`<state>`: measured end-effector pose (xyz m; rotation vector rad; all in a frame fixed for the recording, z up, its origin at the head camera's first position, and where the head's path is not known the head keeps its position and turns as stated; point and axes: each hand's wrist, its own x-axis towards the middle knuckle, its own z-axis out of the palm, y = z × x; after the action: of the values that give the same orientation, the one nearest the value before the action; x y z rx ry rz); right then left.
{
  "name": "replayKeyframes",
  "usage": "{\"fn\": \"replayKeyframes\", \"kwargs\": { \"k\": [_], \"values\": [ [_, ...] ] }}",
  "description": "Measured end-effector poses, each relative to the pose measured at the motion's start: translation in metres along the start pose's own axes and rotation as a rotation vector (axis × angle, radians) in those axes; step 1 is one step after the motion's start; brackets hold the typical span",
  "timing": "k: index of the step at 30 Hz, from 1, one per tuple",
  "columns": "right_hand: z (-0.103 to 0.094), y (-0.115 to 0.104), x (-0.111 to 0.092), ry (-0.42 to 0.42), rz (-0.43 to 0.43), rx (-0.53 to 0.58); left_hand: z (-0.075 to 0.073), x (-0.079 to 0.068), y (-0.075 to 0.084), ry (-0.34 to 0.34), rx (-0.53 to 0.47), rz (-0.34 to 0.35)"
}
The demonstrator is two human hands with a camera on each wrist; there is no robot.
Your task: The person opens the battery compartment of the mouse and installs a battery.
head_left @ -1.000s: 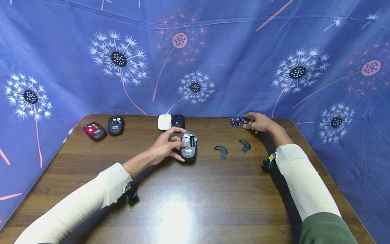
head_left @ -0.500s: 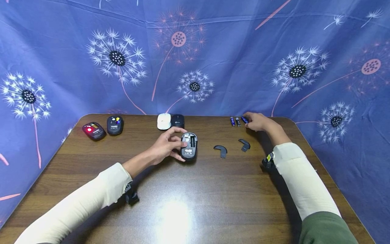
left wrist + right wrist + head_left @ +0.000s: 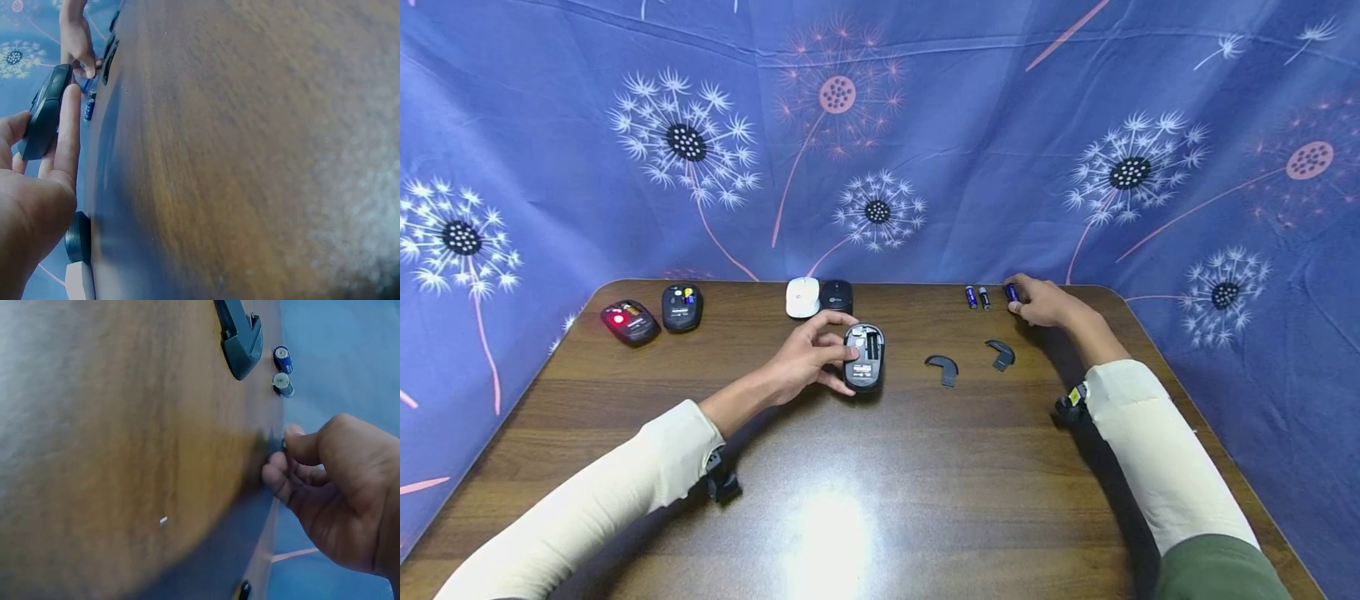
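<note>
In the head view, my left hand (image 3: 801,365) holds a black computer mouse (image 3: 863,377) by its sides, underside up. Its battery bay is uncovered and shows dark slots. The left wrist view has this mouse (image 3: 45,119) edge-on, raised off the table between thumb and fingers. At the table's far right, my right hand (image 3: 1043,303) pinches a blue battery (image 3: 1012,292), which the fingers largely hide in the right wrist view. Just left of it lie a blue battery (image 3: 972,297) and a dark one (image 3: 984,298). Two curved black battery covers (image 3: 943,369) (image 3: 1001,354) rest nearer me.
Two upturned black mice, one with a red light (image 3: 631,323) and one beside it (image 3: 682,308), lie at the far left with batteries in their bays. A white mouse (image 3: 802,298) and a black mouse (image 3: 837,296) stand by the back edge. Patterned blue cloth (image 3: 970,167) hangs behind the table.
My right fingers have closed on the rightmost battery and drawn it slightly right, away from the other two. The left hand and its mouse have stayed put.
</note>
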<state>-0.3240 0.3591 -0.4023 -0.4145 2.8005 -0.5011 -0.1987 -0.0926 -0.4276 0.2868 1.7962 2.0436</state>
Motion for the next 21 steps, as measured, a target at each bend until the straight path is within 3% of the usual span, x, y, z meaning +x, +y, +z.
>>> {"fn": "replayKeyframes", "kwargs": {
  "k": [9, 21],
  "values": [
    [0.011, 0.014, -0.013, 0.123, -0.021, 0.404, -0.001, 0.001, -0.001, 0.007, -0.008, -0.004],
    [0.016, 0.017, -0.028, 0.158, -0.004, 0.72, 0.0, 0.003, 0.0, 0.011, -0.017, 0.003]
  ]
}}
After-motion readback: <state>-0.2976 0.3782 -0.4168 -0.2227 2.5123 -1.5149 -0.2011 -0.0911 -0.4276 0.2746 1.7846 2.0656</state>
